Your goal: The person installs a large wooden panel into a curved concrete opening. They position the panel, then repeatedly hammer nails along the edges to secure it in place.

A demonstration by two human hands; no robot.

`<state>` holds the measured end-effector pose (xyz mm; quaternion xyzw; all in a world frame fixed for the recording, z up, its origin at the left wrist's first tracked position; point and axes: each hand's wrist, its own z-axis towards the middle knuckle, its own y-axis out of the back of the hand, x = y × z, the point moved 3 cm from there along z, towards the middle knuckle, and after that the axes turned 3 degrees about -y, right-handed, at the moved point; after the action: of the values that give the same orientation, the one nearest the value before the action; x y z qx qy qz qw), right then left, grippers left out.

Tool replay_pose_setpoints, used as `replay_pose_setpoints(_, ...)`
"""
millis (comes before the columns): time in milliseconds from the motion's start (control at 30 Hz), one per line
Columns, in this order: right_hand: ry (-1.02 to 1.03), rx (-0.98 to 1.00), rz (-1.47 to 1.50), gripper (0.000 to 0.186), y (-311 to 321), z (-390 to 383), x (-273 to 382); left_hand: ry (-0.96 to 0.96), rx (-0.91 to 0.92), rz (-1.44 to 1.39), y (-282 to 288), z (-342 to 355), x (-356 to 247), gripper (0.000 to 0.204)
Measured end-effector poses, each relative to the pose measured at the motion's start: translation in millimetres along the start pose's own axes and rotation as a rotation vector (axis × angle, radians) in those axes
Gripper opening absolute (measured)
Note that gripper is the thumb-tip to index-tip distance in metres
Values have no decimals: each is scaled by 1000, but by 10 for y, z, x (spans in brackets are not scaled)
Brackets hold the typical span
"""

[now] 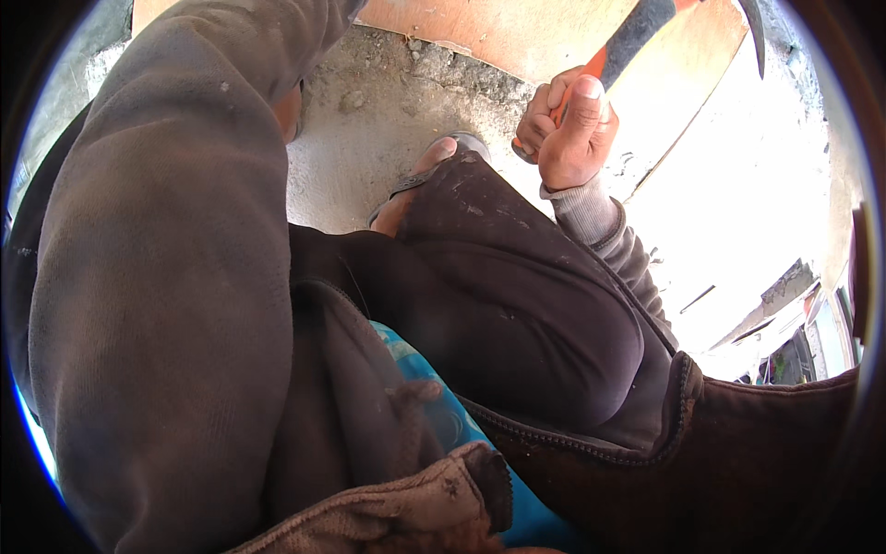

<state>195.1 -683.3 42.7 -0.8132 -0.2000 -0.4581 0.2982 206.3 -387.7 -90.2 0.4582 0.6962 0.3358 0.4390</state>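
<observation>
My right hand (574,134) is closed around an orange and dark grey handle of a hammer (630,44), raised at the upper right. The tool's curved metal claw shows at the top edge, and the rest of its head is cut off. My left arm in a grey sleeve (175,203) reaches up past the top edge, and its hand is out of the picture. A pale plywood board (461,23) lies beyond my sandalled foot (432,157).
Rough concrete floor (341,166) shows between my bent knees and the boards. Bright pale surfaces fill the right side, with some small dark and pale items (784,355) at the lower right rim, too small to make out.
</observation>
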Motion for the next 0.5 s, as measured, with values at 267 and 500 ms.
replay_pose_setpoints(267, -400, 57, -463, 48, 117, 69, -275, 175, 143, -37, 365, -128, -376, 130)
replay_pose_setpoints(500, -445, 196, -1049, 60, 375, 6, -880, 246, 137, 21, 317, -119, -257, 119)
